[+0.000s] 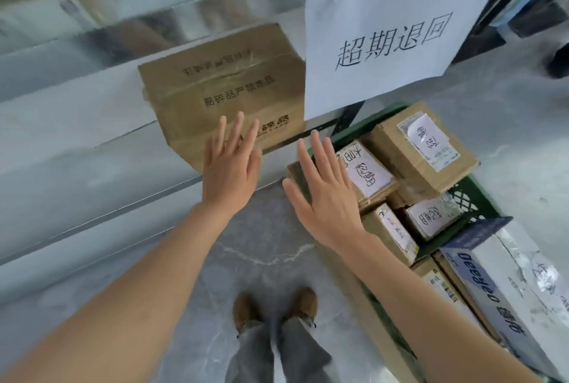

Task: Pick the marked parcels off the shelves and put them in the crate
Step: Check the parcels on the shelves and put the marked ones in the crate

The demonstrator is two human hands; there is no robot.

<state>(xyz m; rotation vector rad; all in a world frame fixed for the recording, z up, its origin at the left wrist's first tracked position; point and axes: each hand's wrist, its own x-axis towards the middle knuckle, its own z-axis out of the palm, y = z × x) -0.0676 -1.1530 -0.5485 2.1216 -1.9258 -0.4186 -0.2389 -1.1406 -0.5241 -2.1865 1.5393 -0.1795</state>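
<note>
A large brown cardboard box [221, 87] with printed black characters sits at the front edge of a grey metal shelf [77, 111]. The left hand [229, 167] is spread flat with straight fingers over its lower front, gripping nothing; whether it touches is unclear. The right hand [323, 194], equally flat and empty, hovers just beside the box, over the near corner of a green plastic lattice crate [475, 197] on the floor, which holds brown parcels with handwritten white labels [421, 148]. A white paper sign [391, 31] hangs above the crate.
</note>
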